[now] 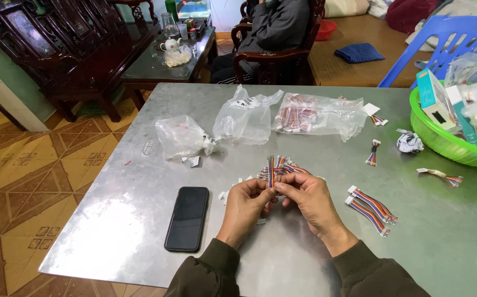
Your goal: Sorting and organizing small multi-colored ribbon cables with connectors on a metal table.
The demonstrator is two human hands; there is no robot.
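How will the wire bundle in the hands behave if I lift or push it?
Likely floppy: the wire bundle fans out loosely above both hands, left hand and right hand. Probably light, being thin wires with small white plugs. On the smooth metal table it would likely slide, not roll.

Centre of frame: bundle of multicoloured ribbon wires on grey metal desk. Lower left: black smartphone. Above: clear plastic bags. Far right: green plastic basket.

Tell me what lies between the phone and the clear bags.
In the head view, only bare metal table lies between the phone and the clear bags.
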